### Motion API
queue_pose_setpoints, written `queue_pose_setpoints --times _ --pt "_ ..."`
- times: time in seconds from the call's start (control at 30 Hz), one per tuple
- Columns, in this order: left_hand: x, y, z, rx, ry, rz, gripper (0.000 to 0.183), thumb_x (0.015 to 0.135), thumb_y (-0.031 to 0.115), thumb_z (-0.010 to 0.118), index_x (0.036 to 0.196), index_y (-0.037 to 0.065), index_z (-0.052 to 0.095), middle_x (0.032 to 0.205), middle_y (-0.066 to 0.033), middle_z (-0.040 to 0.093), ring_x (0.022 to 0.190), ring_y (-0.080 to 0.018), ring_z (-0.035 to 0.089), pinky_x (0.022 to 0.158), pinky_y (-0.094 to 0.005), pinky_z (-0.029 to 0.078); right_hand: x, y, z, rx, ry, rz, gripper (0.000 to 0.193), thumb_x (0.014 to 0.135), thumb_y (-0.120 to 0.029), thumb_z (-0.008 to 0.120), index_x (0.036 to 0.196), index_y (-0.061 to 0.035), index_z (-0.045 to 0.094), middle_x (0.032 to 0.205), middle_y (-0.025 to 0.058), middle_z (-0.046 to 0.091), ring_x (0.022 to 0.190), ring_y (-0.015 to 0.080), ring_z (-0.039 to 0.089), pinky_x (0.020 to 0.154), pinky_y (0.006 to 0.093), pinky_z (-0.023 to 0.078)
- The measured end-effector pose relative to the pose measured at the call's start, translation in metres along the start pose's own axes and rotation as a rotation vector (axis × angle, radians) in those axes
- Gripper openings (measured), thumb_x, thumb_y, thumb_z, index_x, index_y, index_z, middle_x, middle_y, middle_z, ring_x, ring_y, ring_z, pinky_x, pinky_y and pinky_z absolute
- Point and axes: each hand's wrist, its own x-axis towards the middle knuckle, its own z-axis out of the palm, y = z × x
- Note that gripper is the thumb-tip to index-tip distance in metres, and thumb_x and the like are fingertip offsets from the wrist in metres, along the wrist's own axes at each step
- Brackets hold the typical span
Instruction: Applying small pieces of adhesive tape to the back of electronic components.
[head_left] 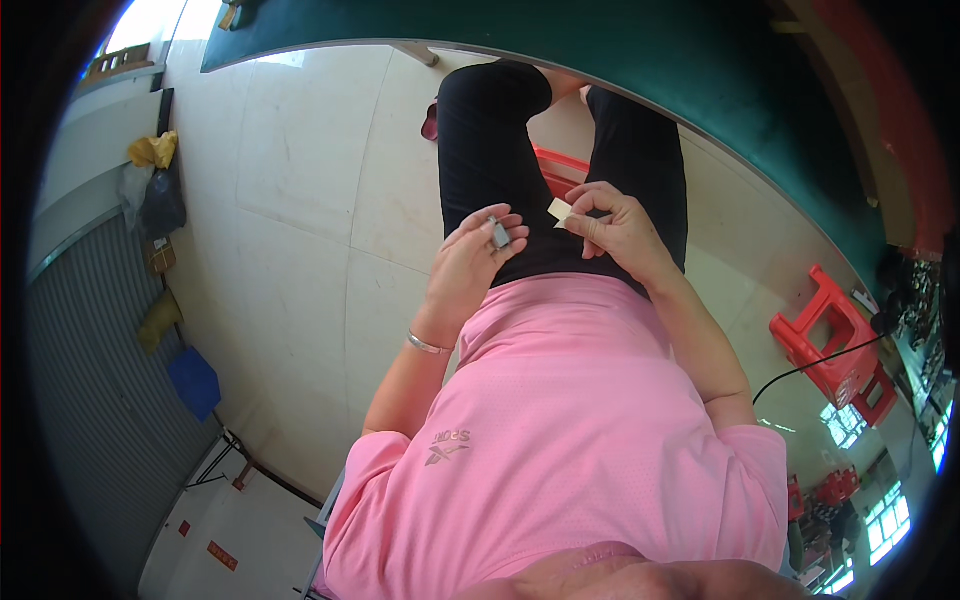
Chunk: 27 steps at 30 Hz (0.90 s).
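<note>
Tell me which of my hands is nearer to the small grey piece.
Left: your left hand holds the small grey piece against its fingers. Your right hand is apart from it, off to the right, pinching a pale yellow piece.

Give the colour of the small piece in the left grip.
Grey piece; shows best in the head view.

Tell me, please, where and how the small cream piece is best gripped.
The cream piece is probably best pinched by its left edge, coming from the left: it looks thin and flat, and the right hand grips its right side.
</note>
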Motion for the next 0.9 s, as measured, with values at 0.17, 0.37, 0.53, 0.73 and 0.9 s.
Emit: queue_pose_setpoints --times 0.17,0.37,0.53,0.73,0.9 --pt "-0.001 0.002 0.013 0.047 -0.107 0.005 0.036 0.101 -0.001 0.044 0.136 -0.008 0.046 0.129 -0.024 0.057 0.119 -0.0312 0.061 0.107 -0.0399 0.049 0.0 -0.014 0.007 -0.007 -0.016 0.044 0.014 0.09 -0.013 0.074 0.087 -0.0005 0.067 0.117 0.0064 0.059 0.057 0.0068 0.06 0.054 0.0189 0.047" --pt "0.003 0.001 0.01 0.172 -0.138 0.043 0.035 0.1 0.008 0.058 0.133 -0.002 0.053 0.116 -0.0156 0.067 0.101 -0.0206 0.068 0.09 -0.0302 0.056 -0.004 -0.029 0.012 -0.059 -0.06 0.083 0.02 0.089 -0.018 0.075 0.083 -0.0002 0.067 0.111 0.0055 0.058 0.058 0.007 0.059 0.055 0.0199 0.048" --pt "0.004 0.001 0.013 0.285 -0.095 0.061 0.034 0.097 0.008 0.064 0.128 -0.002 0.059 0.112 -0.0135 0.07 0.096 -0.0167 0.068 0.085 -0.0275 0.056 -0.001 -0.032 0.016 -0.106 -0.076 0.104 0.023 0.087 -0.021 0.078 0.082 -0.0018 0.067 0.107 0.0053 0.058 0.06 0.007 0.058 0.053 0.0204 0.048" --pt "0.005 -0.005 0.011 0.237 -0.108 0.047 0.04 0.095 0.005 0.064 0.134 -0.001 0.056 0.112 -0.014 0.069 0.097 -0.019 0.068 0.087 -0.0276 0.057 -0.002 -0.032 0.016 -0.129 -0.096 0.121 0.025 0.086 -0.023 0.079 0.079 -0.0025 0.067 0.104 0.0051 0.059 0.06 0.0074 0.056 0.052 0.0199 0.046" --pt "0.006 -0.009 0.011 0.201 -0.103 0.025 0.04 0.096 0.007 0.064 0.134 -0.001 0.057 0.113 -0.0137 0.07 0.099 -0.0179 0.068 0.089 -0.0289 0.057 -0.001 -0.028 0.016 -0.115 -0.122 0.13 0.025 0.086 -0.024 0.079 0.079 -0.0034 0.066 0.101 0.0048 0.06 0.06 0.007 0.055 0.051 0.0198 0.045"
